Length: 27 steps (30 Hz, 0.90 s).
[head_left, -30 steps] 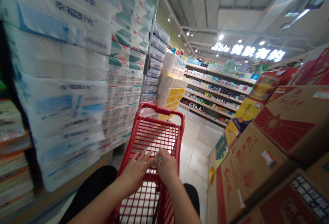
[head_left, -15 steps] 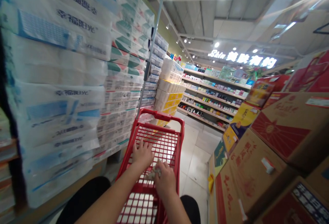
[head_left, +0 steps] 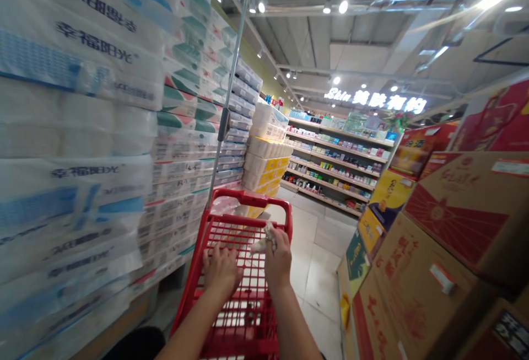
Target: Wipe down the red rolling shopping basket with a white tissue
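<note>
A red shopping cart (head_left: pixel 285 214) with a grid panel stands in front of me. My right hand (head_left: pixel 278 255) is closed around a crumpled, pale patterned cloth (head_left: pixel 259 247), over the right side of the grid. Part of the cloth sticks out past the fingers on the left and at the top. To the left, my left hand (head_left: pixel 223 272) lies with fingers spread on the red grid, holding nothing. A metal pole (head_left: pixel 235 62) rises at the cart's far left corner.
Packs of toilet rolls (head_left: pixel 82 183) and stacked tissue packs (head_left: pixel 185 123) line the left side. Cardboard boxes (head_left: pixel 450 205) are piled on the right. Ahead, shelves of small goods (head_left: pixel 339 156) stand beyond the pale tiled floor (head_left: pixel 316 269).
My right hand has moved up and forward over the grid with the cloth. The left hand has shifted slightly back toward me. The view has moved a little along the aisle.
</note>
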Motion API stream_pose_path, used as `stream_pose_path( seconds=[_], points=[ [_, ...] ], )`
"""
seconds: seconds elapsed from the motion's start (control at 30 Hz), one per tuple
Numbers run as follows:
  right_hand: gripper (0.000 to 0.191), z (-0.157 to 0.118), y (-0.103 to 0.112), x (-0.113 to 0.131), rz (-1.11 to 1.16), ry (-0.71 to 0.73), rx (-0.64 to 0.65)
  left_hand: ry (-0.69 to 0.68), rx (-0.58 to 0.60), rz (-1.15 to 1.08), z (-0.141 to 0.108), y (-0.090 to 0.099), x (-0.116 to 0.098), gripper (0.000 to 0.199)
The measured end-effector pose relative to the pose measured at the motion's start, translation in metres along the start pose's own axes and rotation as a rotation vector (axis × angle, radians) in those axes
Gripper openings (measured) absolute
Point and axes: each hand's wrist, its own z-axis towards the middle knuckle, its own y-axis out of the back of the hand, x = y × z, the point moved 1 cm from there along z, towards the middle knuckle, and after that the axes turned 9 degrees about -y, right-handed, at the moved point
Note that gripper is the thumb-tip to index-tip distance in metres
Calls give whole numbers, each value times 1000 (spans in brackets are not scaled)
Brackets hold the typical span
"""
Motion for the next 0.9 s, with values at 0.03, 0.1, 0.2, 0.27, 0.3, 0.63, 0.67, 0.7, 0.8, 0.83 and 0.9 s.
stream_pose_path(
  seconds=[0.03,0.1,0.2,0.27,0.3,0.63,0.67,0.7,0.8,0.83,0.9],
  points=[
    [41,6,-7,0,-52,-18,-2,1,9,-5,1,1,0,43],
    [40,9,-25,-5,-178,-74,34,13,41,-21,3,4,3,43],
    [40,-8,-54,-22,-258,-80,124,10,100,-33,8,6,10,40],
    [39,-22,-66,-34,-219,-70,106,-37,124,-38,9,5,15,39],
    [39,-27,-70,-38,-207,-71,100,-63,129,-39,9,3,17,40],
    [65,-12,-53,-36,-48,-136,69,-96,52,-26,9,-2,16,38],
    [64,-8,-51,-35,-46,-138,65,-81,48,-32,11,-1,15,38],
    [62,-5,-51,-34,-56,-136,73,-65,47,-40,14,-1,14,38],
    [48,5,-54,-34,-176,-117,150,-34,58,-61,19,0,14,39],
    [44,7,-56,-35,-234,-106,187,-33,66,-63,20,1,13,39],
    [40,8,-61,-40,-327,-84,241,-37,84,-52,22,3,12,38]
  ],
)
